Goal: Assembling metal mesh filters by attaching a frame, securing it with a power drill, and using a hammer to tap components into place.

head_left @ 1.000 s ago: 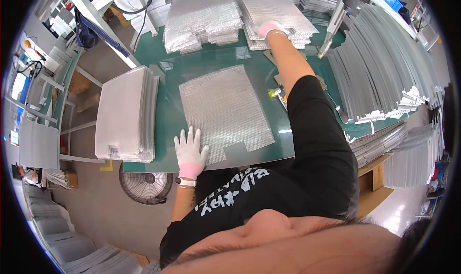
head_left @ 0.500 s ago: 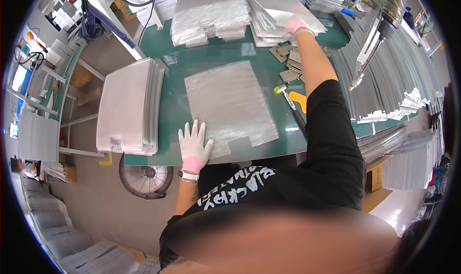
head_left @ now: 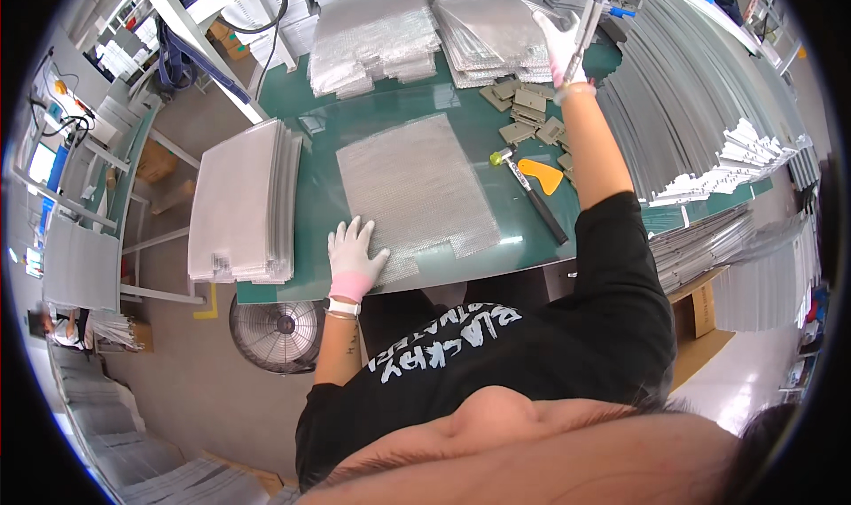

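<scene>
My left hand point(head_left: 354, 255), in a white glove with a pink cuff, lies open with fingers spread. It rests on the near left corner of a silvery mesh-patterned sheet point(head_left: 417, 186), which lies flat on the green table point(head_left: 315, 186) and has a notch in its near edge. My right arm stretches to the far right. There my gloved right hand point(head_left: 558, 46) pinches the edge of a thin glossy sheet point(head_left: 505, 13) above a stack of similar sheets point(head_left: 474, 62). A hanging power screwdriver point(head_left: 589, 28) partly covers that hand.
On the left stands a thick stack of pale sheets point(head_left: 238, 204); another stack point(head_left: 372, 40) lies at the back. Grey-beige plates point(head_left: 529, 106), a mallet point(head_left: 532, 195) and a yellow scraper point(head_left: 541, 175) lie right of the mesh sheet. Long grey strips point(head_left: 691, 97) fill the right side. A floor fan point(head_left: 282, 328) stands below.
My right hand has moved farther back and right, lifting the glossy sheet's edge. My left hand stays on the mesh sheet. The view has shifted slightly, and the screwdriver now appears farther left.
</scene>
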`<state>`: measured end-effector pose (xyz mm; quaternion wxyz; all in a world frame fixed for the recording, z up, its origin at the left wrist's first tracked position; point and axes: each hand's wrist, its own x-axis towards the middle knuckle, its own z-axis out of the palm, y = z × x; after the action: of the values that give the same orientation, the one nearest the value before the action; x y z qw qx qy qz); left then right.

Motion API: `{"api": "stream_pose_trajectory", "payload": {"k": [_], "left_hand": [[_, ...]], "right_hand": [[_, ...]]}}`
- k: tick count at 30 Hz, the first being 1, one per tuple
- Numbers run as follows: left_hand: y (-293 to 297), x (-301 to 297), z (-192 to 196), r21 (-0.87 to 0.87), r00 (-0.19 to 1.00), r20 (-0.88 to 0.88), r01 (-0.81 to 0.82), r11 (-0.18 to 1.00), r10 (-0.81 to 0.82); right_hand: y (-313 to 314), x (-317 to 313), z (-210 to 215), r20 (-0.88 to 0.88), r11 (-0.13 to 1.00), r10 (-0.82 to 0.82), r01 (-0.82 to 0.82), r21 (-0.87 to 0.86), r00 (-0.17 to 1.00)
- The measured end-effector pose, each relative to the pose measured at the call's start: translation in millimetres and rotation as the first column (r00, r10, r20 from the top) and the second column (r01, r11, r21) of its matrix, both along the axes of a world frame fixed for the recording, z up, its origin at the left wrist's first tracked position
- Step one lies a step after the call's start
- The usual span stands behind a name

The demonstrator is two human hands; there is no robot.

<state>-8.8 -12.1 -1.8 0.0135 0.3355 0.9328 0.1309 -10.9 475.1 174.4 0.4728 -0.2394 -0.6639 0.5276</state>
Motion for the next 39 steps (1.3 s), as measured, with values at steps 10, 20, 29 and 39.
{"api": "stream_pose_trajectory", "payload": {"k": [10, 20, 29, 39], "left_hand": [[25, 41, 69, 0.224, 0.969, -0.246, 0.053, 0.973, 0.004], [9, 63, 54, 0.841, 0.803, 0.542, -0.513, 0.174, -0.249], [18, 23, 26, 0.527, 0.989, 0.022, -0.136, 0.839, 0.146], [28, 14, 5, 0.206, 0.974, 0.02, -0.224, 0.953, 0.225]], "right_hand": [[-176, 108, -111, -0.392, 0.924, 0.329, -0.208, 0.319, 0.859], [-229, 177, -86, 0.31, 0.667, -0.021, -0.218, 0.713, 0.95], [-210, 152, -103, 0.698, 0.875, 0.238, -0.461, 0.149, 0.676], [-202, 138, -167, 0.791, 0.807, 0.071, -0.501, 0.313, 0.608]]}}
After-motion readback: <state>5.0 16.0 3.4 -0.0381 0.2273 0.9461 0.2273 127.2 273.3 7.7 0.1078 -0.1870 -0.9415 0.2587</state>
